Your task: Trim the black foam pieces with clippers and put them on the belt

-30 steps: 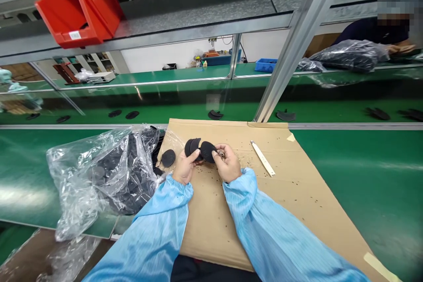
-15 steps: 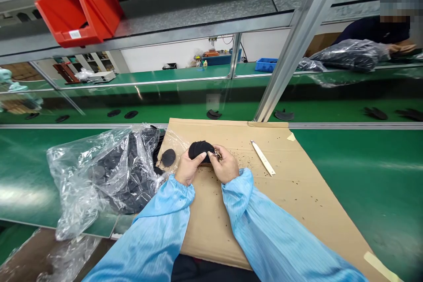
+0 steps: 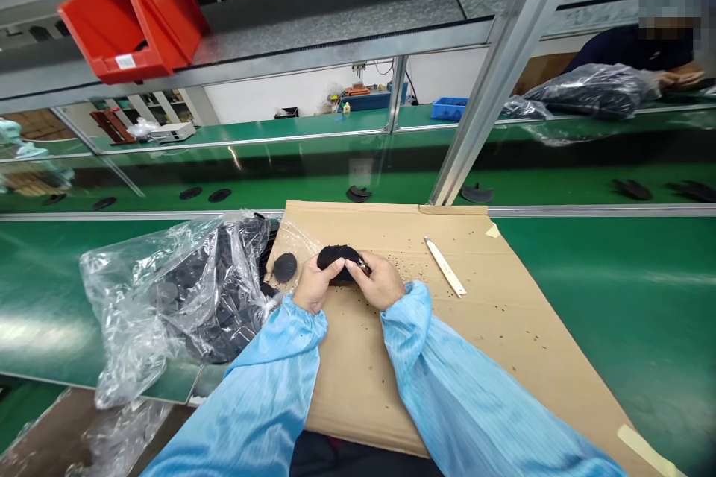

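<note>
Both my hands hold a small stack of flat black rounded pieces (image 3: 334,258) over a brown cardboard sheet (image 3: 492,313). My left hand (image 3: 312,285) grips the stack from the left with curled fingers. My right hand (image 3: 379,282) closes on its right side, and a small metal tool (image 3: 364,265) shows between its fingers. One loose black piece (image 3: 285,267) lies on the cardboard just left of my hands. Small dark scraps dot the cardboard around my hands.
A clear plastic bag (image 3: 173,298) of black pieces lies at the left. A pale flat stick (image 3: 444,267) rests on the cardboard to the right. Black pieces ride the green conveyor (image 3: 615,283) behind. A red bin (image 3: 131,11) sits overhead; another person with a bag (image 3: 587,93) is far right.
The fanned black pieces in my hands have been brought together into one stack, and my hands have closed in and dropped slightly toward the cardboard.
</note>
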The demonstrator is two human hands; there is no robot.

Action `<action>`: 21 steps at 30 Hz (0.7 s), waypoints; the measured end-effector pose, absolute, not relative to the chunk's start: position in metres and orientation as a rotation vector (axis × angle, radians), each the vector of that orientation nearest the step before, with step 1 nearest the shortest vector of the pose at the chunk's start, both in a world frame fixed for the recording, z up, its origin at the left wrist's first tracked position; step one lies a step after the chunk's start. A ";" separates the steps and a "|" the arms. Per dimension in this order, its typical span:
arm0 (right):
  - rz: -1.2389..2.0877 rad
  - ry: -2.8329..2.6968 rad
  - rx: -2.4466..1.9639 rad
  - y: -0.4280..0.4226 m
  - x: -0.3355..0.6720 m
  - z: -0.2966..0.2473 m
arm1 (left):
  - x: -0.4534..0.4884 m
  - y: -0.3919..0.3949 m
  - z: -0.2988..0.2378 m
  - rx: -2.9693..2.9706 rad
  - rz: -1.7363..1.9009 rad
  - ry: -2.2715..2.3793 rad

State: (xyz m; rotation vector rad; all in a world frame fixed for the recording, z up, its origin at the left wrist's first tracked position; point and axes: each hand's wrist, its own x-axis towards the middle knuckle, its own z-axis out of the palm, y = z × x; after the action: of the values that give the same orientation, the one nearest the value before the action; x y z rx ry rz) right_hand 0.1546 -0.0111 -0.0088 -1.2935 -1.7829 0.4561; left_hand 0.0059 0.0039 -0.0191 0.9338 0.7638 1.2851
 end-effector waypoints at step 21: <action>0.577 -1.644 -1.273 -0.012 0.156 -0.008 | 0.007 0.003 -0.019 0.940 1.250 0.696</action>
State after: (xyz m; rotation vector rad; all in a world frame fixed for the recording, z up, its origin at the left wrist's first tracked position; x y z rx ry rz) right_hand 0.1563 -0.0122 -0.0076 -1.2730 -1.6442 0.5765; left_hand 0.0070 0.0030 -0.0190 0.9401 0.6962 1.2500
